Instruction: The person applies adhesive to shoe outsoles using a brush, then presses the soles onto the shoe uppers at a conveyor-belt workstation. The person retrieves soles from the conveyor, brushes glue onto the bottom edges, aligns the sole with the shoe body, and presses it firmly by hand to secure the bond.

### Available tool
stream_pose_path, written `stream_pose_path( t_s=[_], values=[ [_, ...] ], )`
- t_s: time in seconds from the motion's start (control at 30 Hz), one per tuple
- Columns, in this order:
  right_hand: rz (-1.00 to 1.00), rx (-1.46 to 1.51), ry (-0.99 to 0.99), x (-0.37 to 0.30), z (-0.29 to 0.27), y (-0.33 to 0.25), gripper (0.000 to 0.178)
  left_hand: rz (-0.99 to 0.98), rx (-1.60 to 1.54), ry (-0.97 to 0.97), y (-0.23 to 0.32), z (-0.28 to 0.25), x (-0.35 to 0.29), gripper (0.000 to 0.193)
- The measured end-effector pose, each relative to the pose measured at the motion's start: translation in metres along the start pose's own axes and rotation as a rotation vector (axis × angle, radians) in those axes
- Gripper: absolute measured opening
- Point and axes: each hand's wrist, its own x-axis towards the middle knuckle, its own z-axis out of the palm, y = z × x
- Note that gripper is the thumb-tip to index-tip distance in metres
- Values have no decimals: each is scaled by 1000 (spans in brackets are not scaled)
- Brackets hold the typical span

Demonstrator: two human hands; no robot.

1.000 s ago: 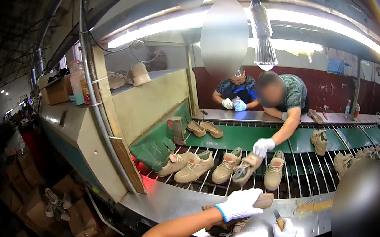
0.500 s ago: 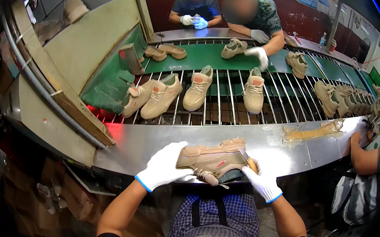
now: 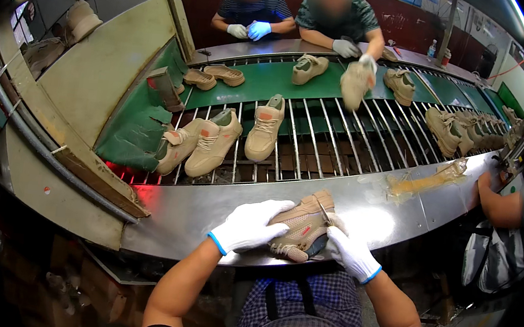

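A beige mesh lace-up shoe (image 3: pixel 304 223) lies on its side at the near edge of the metal ledge (image 3: pixel 187 214), its sole facing away from me. My left hand (image 3: pixel 251 227), in a white glove with a blue cuff, is closed around one end of it. My right hand (image 3: pixel 352 254), gloved alike, is closed on a knife (image 3: pixel 322 207). The thin blade lies against the sole edge near the shoe's other end; my fingers cover its handle.
Beyond the ledge, several beige shoes (image 3: pixel 265 129) stand on a metal-rod conveyor (image 3: pixel 315 137). Two loose soles (image 3: pixel 225 74) lie on the green strip. Across from me are two people; one lifts a shoe (image 3: pixel 356 84). Another person's arm (image 3: pixel 499 202) reaches in at right.
My left hand has slid right along the shoe, which has turned somewhat. The knife's blade has moved along the sole edge. Across the conveyor, a person has picked up a shoe from the rods.
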Motion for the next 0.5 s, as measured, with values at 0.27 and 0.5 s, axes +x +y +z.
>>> stream_pose_path(
  t_s=[0.27,0.5],
  values=[
    [-487,-643,86,-36,15,-56,58,-52,-82,49,-2,4,-4,50],
    [-415,-920,-24,-33,5,-46,55,-199,60,102,14,6,1,56]
  ],
)
